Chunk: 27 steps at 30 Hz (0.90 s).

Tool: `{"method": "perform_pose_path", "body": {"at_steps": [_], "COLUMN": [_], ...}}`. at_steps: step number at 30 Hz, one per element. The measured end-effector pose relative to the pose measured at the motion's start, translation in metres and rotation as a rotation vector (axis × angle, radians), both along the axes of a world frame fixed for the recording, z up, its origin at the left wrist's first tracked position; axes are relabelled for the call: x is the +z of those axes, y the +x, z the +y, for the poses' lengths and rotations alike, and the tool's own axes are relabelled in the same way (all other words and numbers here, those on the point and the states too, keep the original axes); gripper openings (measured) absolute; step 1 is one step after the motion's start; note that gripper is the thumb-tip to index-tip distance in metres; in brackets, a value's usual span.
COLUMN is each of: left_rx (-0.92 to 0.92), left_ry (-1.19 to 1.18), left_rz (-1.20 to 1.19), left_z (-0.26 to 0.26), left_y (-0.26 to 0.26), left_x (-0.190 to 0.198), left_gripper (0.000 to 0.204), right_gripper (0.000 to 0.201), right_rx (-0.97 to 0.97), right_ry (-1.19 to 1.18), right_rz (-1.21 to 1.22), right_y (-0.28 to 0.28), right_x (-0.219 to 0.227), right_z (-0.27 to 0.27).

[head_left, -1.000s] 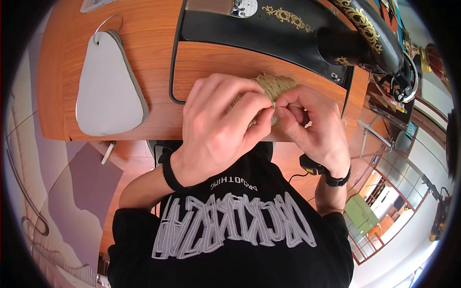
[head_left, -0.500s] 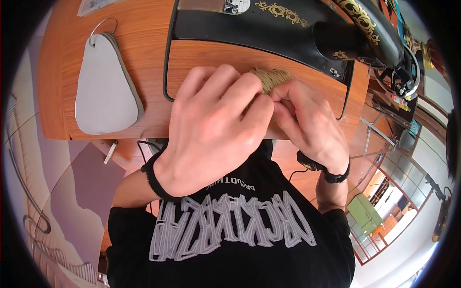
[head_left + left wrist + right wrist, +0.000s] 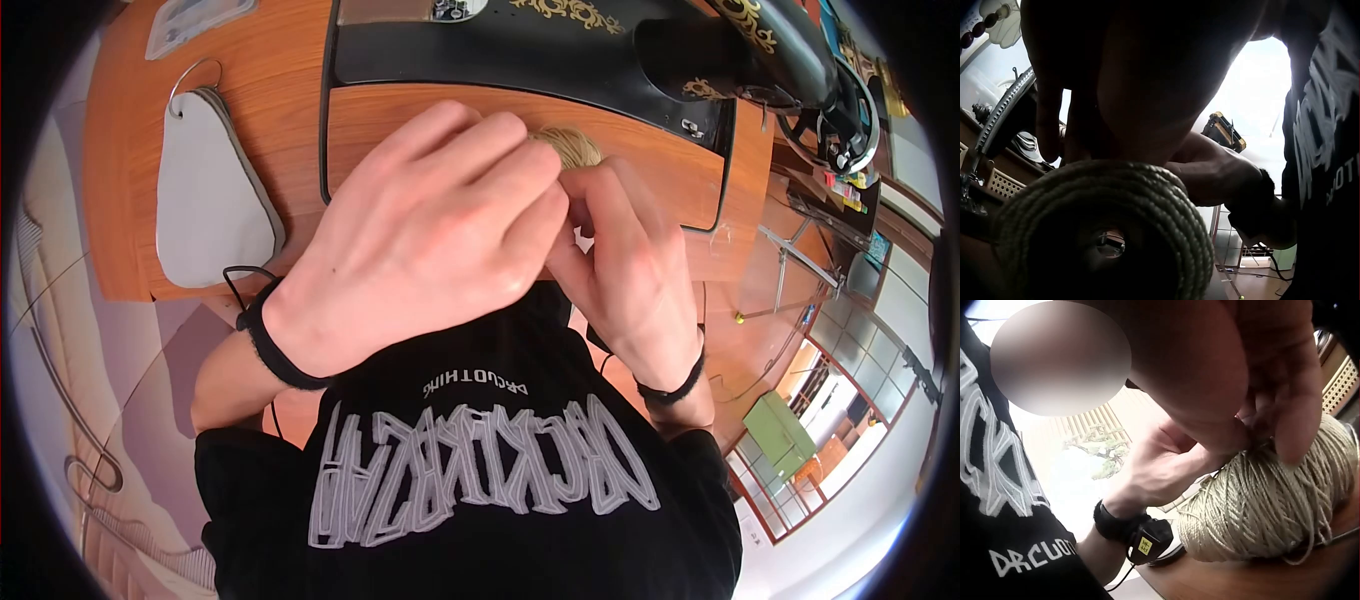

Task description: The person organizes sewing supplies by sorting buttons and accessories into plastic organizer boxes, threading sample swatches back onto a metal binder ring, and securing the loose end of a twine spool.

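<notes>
A roll of beige twisted cord [image 3: 1254,512] lies on the wooden table top, its wound strands showing in the right wrist view. From its end, in the left wrist view, the roll [image 3: 1194,228] has a dark hollow core. My left hand [image 3: 430,235] and right hand [image 3: 630,265] meet over the roll, fingers bent and fingertips together. Both pinch at a strand of the cord on the roll's upper side. In the head view the backs of the hands cover the fingertips and most of the roll [image 3: 568,146].
A black sewing machine [image 3: 730,60] with gold ornament stands behind the hands on the table [image 3: 300,130]. Grey-white teardrop-shaped sheets [image 3: 215,200] on a metal ring lie at left. A clear plastic box [image 3: 195,22] is at the back left corner.
Both hands have stayed together at the cord. The left hand has turned and now covers more of the roll, hiding the pinched fingertips. The head view has shifted slightly.
</notes>
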<state>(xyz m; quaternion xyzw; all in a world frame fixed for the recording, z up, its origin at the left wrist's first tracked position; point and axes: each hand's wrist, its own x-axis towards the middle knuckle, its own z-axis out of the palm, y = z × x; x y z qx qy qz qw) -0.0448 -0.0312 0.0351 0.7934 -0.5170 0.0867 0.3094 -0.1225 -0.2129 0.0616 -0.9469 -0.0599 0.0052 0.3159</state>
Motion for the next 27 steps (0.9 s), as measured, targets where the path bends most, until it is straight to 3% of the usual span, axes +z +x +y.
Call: {"method": "perform_pose_path", "body": {"at_steps": [7,16,21,27], "left_rx": [-0.031,-0.134,-0.178,-0.198], "left_ry": [-0.036,0.074,-0.076,-0.087], "left_rz": [0.098,-0.094,0.045,0.240], "left_z": [0.013,0.010,0.004,0.003], "left_y": [0.004,0.010,0.022,0.030], "left_x": [-0.003,0.000,-0.003,-0.015], "left_gripper": [0.028,0.029,0.026,0.021], "right_gripper": [0.011,0.009,0.010,0.013], "right_rx": [-0.020,-0.013,-0.026,-0.054], "right_ry": [0.241,0.305,0.261,0.264], "right_rz": [0.296,0.237,0.215,0.123], "right_y": [0.009,0.007,0.004,0.000], "right_x": [0.007,-0.001,-0.002,-0.010], "right_z": [-0.009,-0.012,-0.011,-0.008]}}
